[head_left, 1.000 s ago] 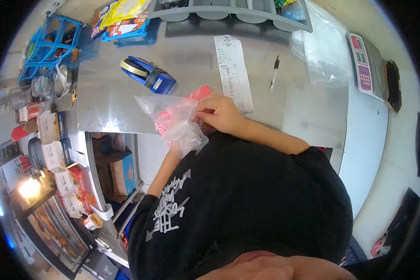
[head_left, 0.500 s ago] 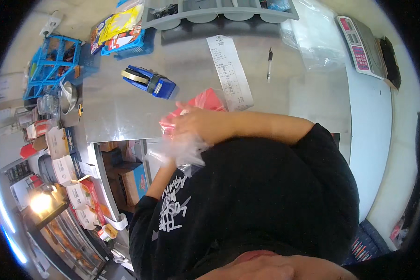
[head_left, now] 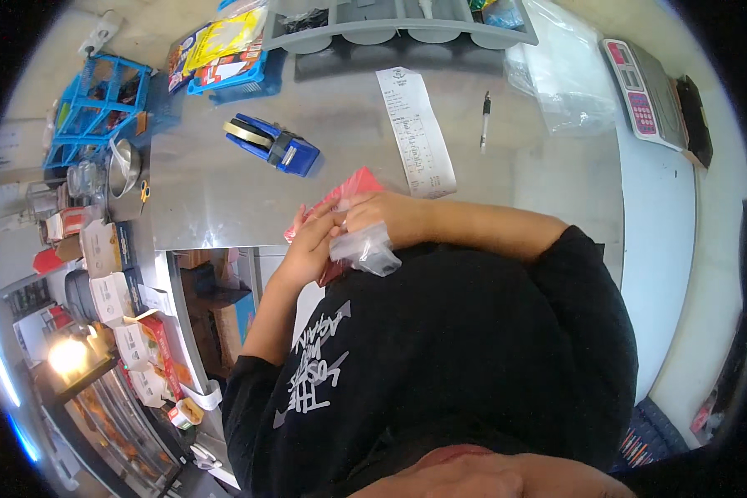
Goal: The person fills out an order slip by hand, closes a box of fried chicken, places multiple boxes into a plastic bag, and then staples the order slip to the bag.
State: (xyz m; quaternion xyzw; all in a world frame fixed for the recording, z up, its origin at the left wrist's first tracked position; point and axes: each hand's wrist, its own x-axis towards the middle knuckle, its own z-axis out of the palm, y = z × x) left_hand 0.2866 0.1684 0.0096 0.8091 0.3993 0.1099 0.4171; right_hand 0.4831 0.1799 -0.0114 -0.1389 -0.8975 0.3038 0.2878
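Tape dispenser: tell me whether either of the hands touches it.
No, the left hand and right hand are on the red packet, with counter showing between them and the dispenser.

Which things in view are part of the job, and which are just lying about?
Part of it, judging by contact:
- red package, left hand and right hand on it
- clear bag, bunched at the right hand

Apparently just lying about, untouched:
- tape dispenser
- receipt, though its role is unclear
- pen
- scale
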